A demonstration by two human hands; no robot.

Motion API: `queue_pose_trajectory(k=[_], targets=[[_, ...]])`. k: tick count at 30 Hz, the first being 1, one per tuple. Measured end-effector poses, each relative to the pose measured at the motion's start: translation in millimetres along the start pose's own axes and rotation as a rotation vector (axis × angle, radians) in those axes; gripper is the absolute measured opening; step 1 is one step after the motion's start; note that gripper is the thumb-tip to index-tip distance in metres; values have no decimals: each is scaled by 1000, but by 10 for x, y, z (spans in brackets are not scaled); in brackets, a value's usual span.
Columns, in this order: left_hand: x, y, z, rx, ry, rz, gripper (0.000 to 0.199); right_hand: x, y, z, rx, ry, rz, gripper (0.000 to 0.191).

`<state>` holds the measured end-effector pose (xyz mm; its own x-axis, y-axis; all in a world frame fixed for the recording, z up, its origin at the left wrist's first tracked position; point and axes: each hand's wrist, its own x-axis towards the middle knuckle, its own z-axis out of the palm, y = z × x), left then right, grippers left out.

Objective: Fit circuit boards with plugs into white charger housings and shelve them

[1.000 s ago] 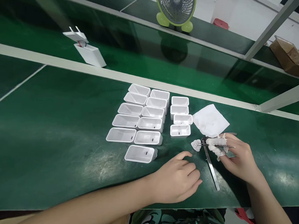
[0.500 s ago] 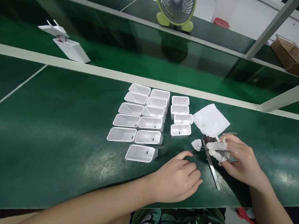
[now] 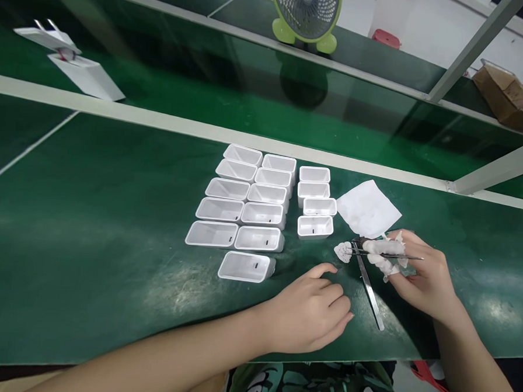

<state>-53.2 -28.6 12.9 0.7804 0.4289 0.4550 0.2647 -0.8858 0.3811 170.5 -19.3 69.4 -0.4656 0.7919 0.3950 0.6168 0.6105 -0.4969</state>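
Right hand [image 3: 428, 276]: fingers grasp tweezers [image 3: 411, 257] at white piece [image 3: 342, 252]; light, even pressure advisable. Left hand [image 3: 312, 313]: fingers released.

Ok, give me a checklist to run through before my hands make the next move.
1. Tweezers held in right hand: ok.
2. Tweezer tips at the small white piece: ok.
3. Piece gripped firmly: cannot tell.
4. Silver tool away from the working spot: not ok, its upper end lies right beside the piece.
5. Left hand off the piece: ok.
6. White tubs standing open side up: ok.
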Motion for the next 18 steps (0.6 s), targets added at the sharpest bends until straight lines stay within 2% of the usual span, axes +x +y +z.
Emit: queue_pose_trajectory(k=[7, 11, 15, 18], targets=[[4, 3, -10, 8, -1, 4, 35, 25, -57, -82, -73, -60, 2, 23], [4, 7, -13, 3, -5, 4, 35, 7, -49, -105, -62, -55, 7, 35], [0, 8, -15, 1, -4, 3, 34, -15, -24, -23, 52, -8, -20, 35], [2, 7, -17, 0, -2, -3, 34, -10, -32, 0, 100, -19, -24, 37]])
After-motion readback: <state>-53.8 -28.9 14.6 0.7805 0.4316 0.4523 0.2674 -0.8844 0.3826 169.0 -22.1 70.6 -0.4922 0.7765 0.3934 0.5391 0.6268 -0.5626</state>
